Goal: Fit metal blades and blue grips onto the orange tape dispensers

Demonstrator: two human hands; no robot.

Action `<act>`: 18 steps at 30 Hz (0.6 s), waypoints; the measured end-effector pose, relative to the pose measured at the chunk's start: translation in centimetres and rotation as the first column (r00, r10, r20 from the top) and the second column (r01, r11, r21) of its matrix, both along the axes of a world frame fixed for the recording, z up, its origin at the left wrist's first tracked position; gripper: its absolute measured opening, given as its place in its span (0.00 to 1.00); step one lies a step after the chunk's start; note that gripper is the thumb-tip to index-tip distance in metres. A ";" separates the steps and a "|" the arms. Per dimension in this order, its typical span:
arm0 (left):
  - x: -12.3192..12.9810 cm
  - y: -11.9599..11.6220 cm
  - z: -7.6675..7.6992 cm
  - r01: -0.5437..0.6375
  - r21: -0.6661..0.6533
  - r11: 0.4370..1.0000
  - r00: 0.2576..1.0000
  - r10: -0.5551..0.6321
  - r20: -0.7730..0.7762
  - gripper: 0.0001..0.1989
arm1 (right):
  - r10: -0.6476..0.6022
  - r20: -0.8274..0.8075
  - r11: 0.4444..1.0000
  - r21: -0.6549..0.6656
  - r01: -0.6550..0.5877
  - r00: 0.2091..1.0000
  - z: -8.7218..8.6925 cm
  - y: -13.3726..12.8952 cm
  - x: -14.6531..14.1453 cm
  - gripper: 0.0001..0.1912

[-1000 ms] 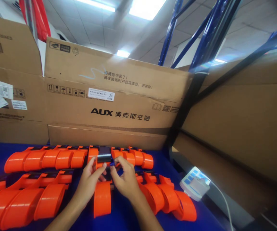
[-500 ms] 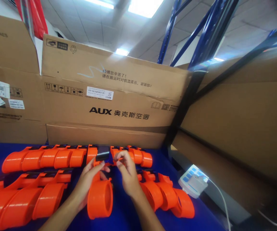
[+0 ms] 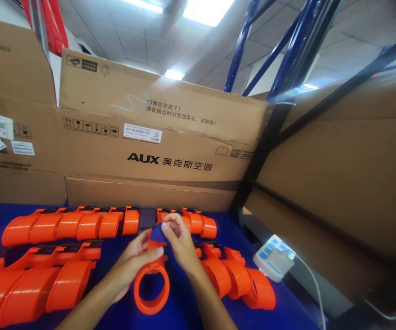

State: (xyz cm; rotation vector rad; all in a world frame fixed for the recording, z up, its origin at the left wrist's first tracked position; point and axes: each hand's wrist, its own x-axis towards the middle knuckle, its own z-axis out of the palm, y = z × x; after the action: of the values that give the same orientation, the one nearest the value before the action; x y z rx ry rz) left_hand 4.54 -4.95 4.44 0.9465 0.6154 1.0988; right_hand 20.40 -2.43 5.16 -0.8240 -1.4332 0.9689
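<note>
An orange tape dispenser hangs below my left hand, its round hub turned so that the hole faces me. My left fingers and thumb are closed around its neck. At its top end is a blue flap. My right hand pinches the edge of this flap between thumb and fingers. The dispenser's black toothed part is not visible now. Behind my hands, a dark rectangular piece stands among the back row of orange dispensers.
More orange dispensers lie at the front left and right on the blue surface. A white power strip with a cable sits at the right edge. Cardboard boxes and a blue rack post stand behind.
The dispenser has turned in my left hand, so its hub opening now faces me and its black toothed part is out of sight. My right hand has closed on the blue flap.
</note>
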 end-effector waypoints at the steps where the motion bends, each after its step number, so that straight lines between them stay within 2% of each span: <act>1: 0.0 0.1 0.0 -0.039 0.027 0.999 0.999 0.040 -0.022 0.27 | 0.001 0.022 1.000 0.008 -0.002 1.000 -0.1 0.0 -0.1 0.18; 4: 0.0 0.4 0.1 -0.124 0.088 0.988 0.989 0.130 -0.065 0.22 | 0.037 0.060 0.999 0.008 -0.038 0.997 -0.1 0.0 -0.2 0.18; 8: -0.1 0.4 0.4 -0.094 0.091 0.991 0.992 0.101 -0.075 0.22 | 0.078 0.021 0.997 0.005 -0.078 0.997 0.1 -0.1 -0.3 0.18; 11: -0.1 0.3 0.3 -0.097 0.096 0.991 0.992 0.104 -0.073 0.21 | 0.048 0.034 0.999 0.022 -0.049 0.998 0.0 -0.2 -0.5 0.20; 15: -0.2 0.6 0.0 -0.119 -0.013 0.993 0.992 0.118 -0.047 0.20 | -0.013 0.077 1.000 -0.011 0.014 0.997 -0.4 0.3 -0.6 0.19; 18: -1.1 1.2 0.5 -0.114 -0.155 0.981 0.990 0.126 0.069 0.22 | -0.077 0.142 0.996 -0.027 0.082 0.987 -0.8 0.7 -0.5 0.19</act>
State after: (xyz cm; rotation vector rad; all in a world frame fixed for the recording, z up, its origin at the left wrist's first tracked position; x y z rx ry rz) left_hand 3.48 -3.77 4.94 0.7396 0.6876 1.1740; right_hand 19.92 -1.71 4.38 -0.9827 -1.4960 0.8899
